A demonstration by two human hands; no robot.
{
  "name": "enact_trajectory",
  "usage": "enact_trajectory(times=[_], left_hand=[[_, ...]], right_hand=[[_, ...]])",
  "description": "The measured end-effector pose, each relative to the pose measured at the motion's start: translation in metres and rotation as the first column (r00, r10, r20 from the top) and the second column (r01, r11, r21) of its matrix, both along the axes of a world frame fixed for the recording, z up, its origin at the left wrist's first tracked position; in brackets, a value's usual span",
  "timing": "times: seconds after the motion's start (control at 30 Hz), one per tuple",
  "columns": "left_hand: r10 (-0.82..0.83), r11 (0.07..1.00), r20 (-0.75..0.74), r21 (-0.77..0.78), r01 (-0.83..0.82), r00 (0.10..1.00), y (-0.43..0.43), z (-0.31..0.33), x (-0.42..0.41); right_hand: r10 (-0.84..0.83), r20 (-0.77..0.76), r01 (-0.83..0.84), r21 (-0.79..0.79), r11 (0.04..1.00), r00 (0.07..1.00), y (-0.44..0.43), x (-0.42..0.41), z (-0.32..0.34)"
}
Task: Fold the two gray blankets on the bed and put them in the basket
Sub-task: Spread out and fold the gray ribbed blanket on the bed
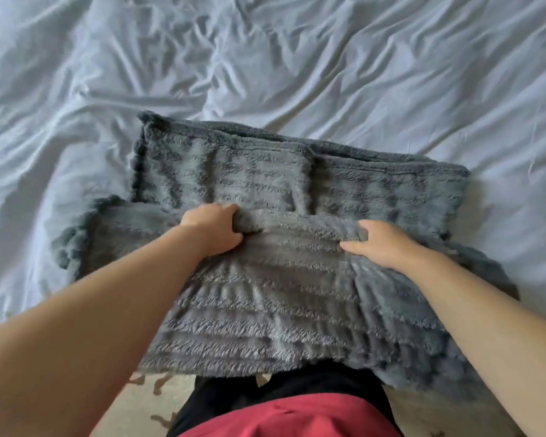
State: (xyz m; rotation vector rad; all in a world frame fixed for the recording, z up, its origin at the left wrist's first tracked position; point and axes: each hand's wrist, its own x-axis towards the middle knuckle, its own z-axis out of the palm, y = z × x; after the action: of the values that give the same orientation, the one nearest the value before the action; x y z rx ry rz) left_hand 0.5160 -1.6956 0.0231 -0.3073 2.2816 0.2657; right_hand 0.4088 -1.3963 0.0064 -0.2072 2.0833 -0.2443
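Head view: the gray blanket (234, 171) lies partly folded on the bed (360, 58), toward 6 o'clock, its near part hanging off the edge. Both hands grasp one raised fold, probably to carry it over toward 12 o'clock. The left hand (213, 228) clutches a bunch of fabric; the right hand (379, 244) pinches the edge, thumb on top. The forearms reach in from 7 and 5 o'clock. No basket shows.
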Motion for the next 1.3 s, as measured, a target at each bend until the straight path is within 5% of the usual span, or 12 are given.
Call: enact_trajectory(times=[0.17, 0.33, 0.43, 0.57, 0.77, 0.93, 1.13, 1.3], left_hand=[[0.068, 0.996, 0.107, -0.062, -0.062, 0.992, -0.001, -0.019, -0.003], [0.318, 0.935, -0.127, 0.203, -0.289, 0.939, -0.015, -0.023, -0.047], [0.165, 0.984, -0.305, 0.109, -0.137, 0.938, -0.022, -0.036, -0.095], [-0.027, 1.0, -0.199, -0.02, 0.023, 0.98, -0.036, -0.061, -0.145], [-0.083, 0.996, -0.102, -0.052, 0.078, 0.991, -0.066, -0.069, -0.165], [-0.171, 0.975, -0.221, -0.181, 0.131, 0.96, -0.098, -0.055, -0.171], [-0.402, 0.906, 0.173, -0.065, 0.418, 0.899, -0.129, -0.01, -0.143], [-0.271, 0.952, -0.129, -0.181, 0.246, 0.954, -0.138, 0.056, -0.079]], right_hand=[[-0.005, 0.156, -0.003, 0.051, 0.999, 0.988, -0.008, -0.009, -0.022], [-0.042, -0.115, 0.027, -0.129, 0.991, 0.992, -0.029, -0.057, -0.026], [-0.023, -0.272, -0.011, -0.124, 0.992, 0.962, -0.042, -0.091, -0.033], [0.077, -0.407, -0.108, -0.055, 0.993, 0.91, -0.057, -0.127, -0.041], [0.162, -0.162, -0.156, 0.05, 0.987, 0.973, -0.058, -0.146, -0.052], [0.21, -0.442, -0.173, 0.123, 0.977, 0.872, -0.059, -0.17, -0.039], [0.115, -0.462, -0.164, -0.069, 0.984, 0.879, -0.045, -0.156, 0.009], [0.057, -0.553, -0.158, -0.135, 0.978, 0.831, -0.032, -0.1, 0.067]])
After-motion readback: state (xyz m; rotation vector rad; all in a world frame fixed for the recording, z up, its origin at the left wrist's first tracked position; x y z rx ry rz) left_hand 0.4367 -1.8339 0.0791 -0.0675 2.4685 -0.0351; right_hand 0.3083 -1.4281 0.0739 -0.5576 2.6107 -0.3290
